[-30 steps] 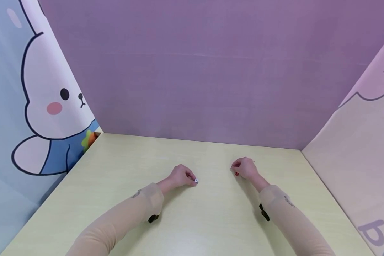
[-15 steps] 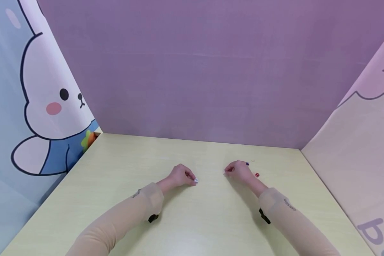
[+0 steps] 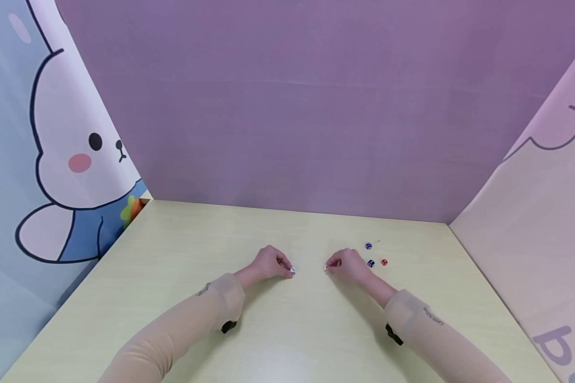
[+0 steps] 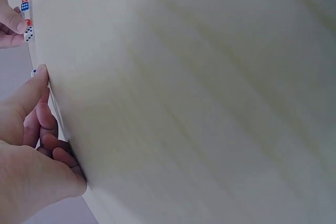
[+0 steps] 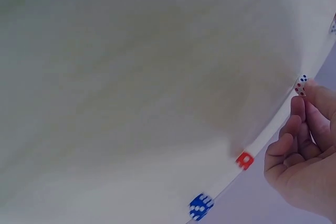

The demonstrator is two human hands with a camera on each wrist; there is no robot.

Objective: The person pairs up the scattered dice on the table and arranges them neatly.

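Note:
In the head view my left hand [image 3: 271, 263] pinches a white die [image 3: 293, 271] at the table surface; in the left wrist view only a sliver of that die [image 4: 34, 72] shows past the fingertips. Facing it across a short gap, my right hand [image 3: 348, 265] pinches another white die [image 3: 326, 269] between thumb and finger. Coloured pips show on this second die [image 5: 301, 85] in the right wrist view. Behind the right hand lie two blue dice, a farther blue die [image 3: 368, 246] and a nearer blue die [image 3: 371, 263], with a red die [image 3: 384, 262] beside the nearer one.
A tiny thin mark or scrap [image 3: 377, 241], too small to identify, lies by the farther blue die. The pale table [image 3: 196, 229] ends at a purple backdrop [image 3: 287, 117]. Printed cloth panels stand at left [image 3: 9, 298] and right [image 3: 532, 229].
My right hand has moved left and nearer to me with its white die, approaching the left hand. The blue dice it covered now show. The left hand stays almost still.

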